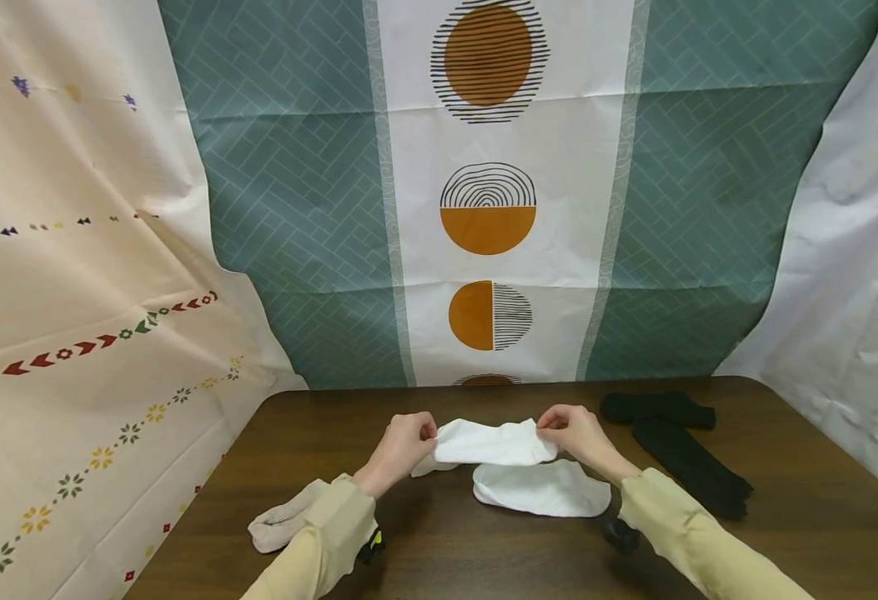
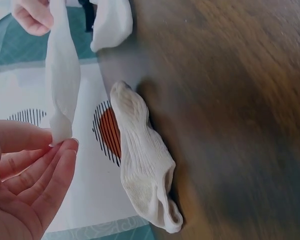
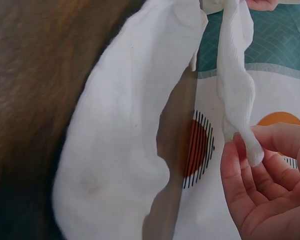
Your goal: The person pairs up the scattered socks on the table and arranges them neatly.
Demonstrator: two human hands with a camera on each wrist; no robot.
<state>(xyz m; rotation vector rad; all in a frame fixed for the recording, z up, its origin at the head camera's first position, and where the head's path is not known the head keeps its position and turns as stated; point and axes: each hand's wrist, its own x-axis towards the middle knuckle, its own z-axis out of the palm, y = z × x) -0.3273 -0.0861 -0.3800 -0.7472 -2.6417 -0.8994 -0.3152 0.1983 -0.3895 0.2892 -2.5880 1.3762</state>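
A white sock [image 1: 494, 443] is stretched sideways in the air between both hands. My left hand [image 1: 403, 450] pinches one end of it between thumb and fingertips, as the left wrist view shows. At the other end, the thumb and fingers of my right hand [image 1: 575, 432] pinch the fabric. Just below it on the table lies a second white sock [image 1: 542, 489], flat; it fills much of the right wrist view [image 3: 120, 115]. Behind the left end of the held sock, a cream ribbed sock [image 2: 142, 165] is partly hidden in the head view.
Another beige sock [image 1: 284, 518] lies at the left, partly covered by my left sleeve. Two black socks [image 1: 656, 408] [image 1: 694, 471] lie at the right on the dark wooden table [image 1: 484, 558]. A patterned cloth [image 1: 303, 167] hangs behind the table's far edge.
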